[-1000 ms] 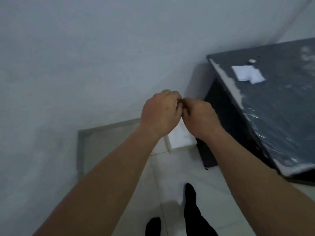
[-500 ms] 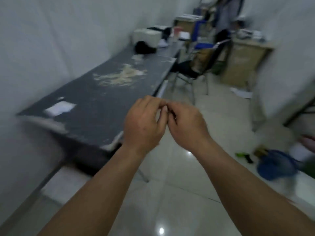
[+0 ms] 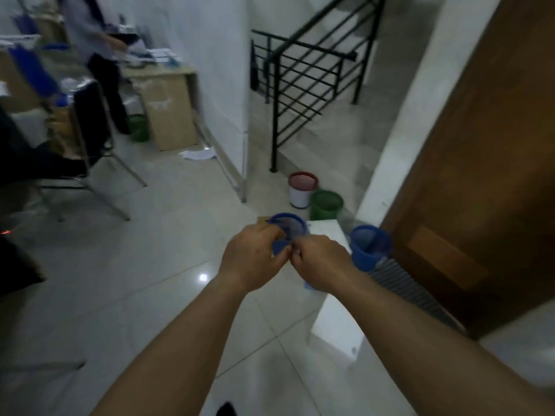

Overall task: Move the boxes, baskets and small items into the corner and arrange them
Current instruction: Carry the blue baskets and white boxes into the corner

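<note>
My left hand (image 3: 252, 259) and my right hand (image 3: 319, 262) are held together in front of me, fingers curled and fingertips touching; I see nothing between them. On the floor behind them stands a blue mesh basket (image 3: 289, 226), partly hidden by my fingers. A second blue basket (image 3: 371, 246) stands to its right by the door. Farther back stand a green basket (image 3: 326, 204) and a red-and-white basket (image 3: 302, 189). Between the blue baskets lies a white box (image 3: 327, 231), and another white box (image 3: 336, 328) lies under my right forearm.
A wooden door (image 3: 486, 175) fills the right side, with a grey ribbed mat (image 3: 405, 285) at its foot. A black stair railing (image 3: 300, 82) stands behind the baskets. At the left are a metal chair (image 3: 90, 145), a standing person (image 3: 99, 55), a cardboard box (image 3: 168, 112) and loose paper (image 3: 199, 154).
My view has swung right from the wall corner and grey table to the floor by the door with the baskets. My hands have stayed together in the same pose.
</note>
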A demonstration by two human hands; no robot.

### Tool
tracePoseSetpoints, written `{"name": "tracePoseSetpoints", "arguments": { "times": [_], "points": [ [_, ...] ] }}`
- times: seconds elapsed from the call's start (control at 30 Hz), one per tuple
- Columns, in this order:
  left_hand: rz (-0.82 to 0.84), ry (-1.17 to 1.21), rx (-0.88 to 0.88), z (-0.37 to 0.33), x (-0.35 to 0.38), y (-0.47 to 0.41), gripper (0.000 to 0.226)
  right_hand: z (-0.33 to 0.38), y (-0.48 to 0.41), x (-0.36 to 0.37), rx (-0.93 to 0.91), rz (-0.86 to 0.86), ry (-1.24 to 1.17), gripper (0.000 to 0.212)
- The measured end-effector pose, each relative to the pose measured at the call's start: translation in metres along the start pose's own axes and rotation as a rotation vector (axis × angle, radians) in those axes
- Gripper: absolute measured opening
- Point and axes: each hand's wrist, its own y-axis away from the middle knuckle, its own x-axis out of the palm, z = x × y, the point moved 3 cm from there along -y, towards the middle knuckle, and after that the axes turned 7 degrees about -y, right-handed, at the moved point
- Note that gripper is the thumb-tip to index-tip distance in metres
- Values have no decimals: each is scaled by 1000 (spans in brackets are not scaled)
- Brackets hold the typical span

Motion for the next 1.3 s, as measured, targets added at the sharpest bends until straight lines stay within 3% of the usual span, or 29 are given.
{"name": "tracePoseSetpoints", "arguments": {
  "times": [0.27, 0.47, 0.73, 0.93, 1.07, 1.3],
  "points": [
    [603, -49, 259, -26, 137, -120, 48, -137, -50, 19, 390, 196, -47, 33],
    [807, -199, 470, -44, 201, -172, 56, -202, -47, 27, 641, 260, -108, 39],
    [870, -219, 549, -74, 282, -203, 58, -302, -38, 53, 860, 291, -260, 42],
    [846, -316, 491, -87, 359, -221, 55, -374, -62, 91, 807, 419, -328, 47],
    [854, -408, 516, -86, 436, -212, 52, -425, -69, 153, 809, 453, -331, 48],
    [935, -388, 574, -56, 610, -164, 81, -506, -71, 320, 857, 536, -304, 53]
  ]
}}
